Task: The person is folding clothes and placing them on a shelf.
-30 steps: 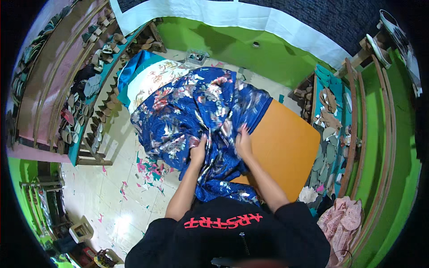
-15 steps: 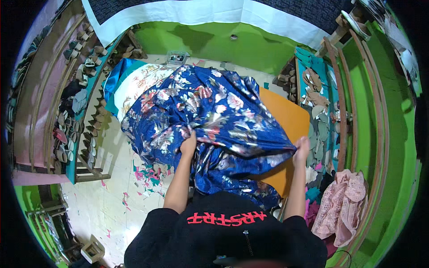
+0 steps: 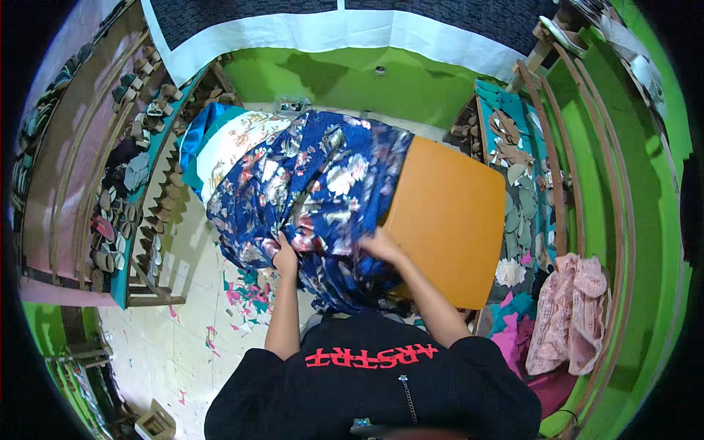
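A large blue floral cloth with a satin sheen lies bunched over the left part of an orange-brown table. My left hand is closed on a gathered fold near the middle of the cloth's front. To its right, my right hand grips the cloth close to its right edge; this hand is slightly smeared by motion. The cloth's front part hangs down toward my body. Beyond its far left side, a white floral cloth and a shiny teal-blue cloth show.
Wooden racks with shoes stand at the left. On the right, a teal-topped bench bears grey and brown cut pieces. A pink lacy cloth hangs near the right wall. Coloured scraps litter the floor. A clear plastic box sits beyond the table.
My right hand has moved left, drawing the cloth's right edge inward and baring more of the table. My left hand, still gripping, has shifted slightly left and nearer to me.
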Demonstrator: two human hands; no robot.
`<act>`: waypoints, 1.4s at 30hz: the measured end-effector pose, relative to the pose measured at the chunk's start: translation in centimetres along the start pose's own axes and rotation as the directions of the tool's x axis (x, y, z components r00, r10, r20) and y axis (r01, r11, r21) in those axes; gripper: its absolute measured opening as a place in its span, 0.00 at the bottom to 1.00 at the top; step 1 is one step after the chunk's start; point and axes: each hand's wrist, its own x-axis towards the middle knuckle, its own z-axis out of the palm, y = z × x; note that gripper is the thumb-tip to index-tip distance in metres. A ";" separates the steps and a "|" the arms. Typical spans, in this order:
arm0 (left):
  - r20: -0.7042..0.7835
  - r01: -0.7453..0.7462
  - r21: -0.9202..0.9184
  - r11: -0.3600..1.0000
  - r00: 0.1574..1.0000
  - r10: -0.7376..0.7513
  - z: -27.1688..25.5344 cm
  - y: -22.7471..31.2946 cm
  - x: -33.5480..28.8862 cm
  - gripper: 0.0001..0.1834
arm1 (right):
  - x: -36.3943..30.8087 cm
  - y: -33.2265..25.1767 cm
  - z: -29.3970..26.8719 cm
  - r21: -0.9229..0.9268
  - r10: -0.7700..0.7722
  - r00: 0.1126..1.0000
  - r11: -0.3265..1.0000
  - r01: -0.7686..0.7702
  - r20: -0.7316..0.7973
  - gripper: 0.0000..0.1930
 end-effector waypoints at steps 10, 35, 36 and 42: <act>0.323 -0.406 -0.215 0.888 0.829 0.457 -1.7 -6.4 1.1 0.40 | -9.9 2.4 14.8 -0.065 0.122 0.941 0.987 -0.150 -0.317 0.29; 0.659 -0.828 -0.501 0.252 -0.554 -0.510 -15.2 -12.2 -17.1 0.19 | -11.8 8.5 31.0 -0.182 -0.208 0.967 0.967 0.179 -0.150 0.29; 0.592 -0.760 -0.487 0.430 -0.649 -0.477 -10.0 -16.6 -13.9 0.19 | -13.3 7.5 33.3 -0.175 -0.185 0.970 0.972 0.157 -0.157 0.28; 0.870 -0.793 -0.378 0.478 -0.481 -0.110 -18.2 -6.1 -14.6 0.19 | -24.6 2.6 24.1 -0.067 -0.001 0.941 0.998 -0.022 -0.338 0.27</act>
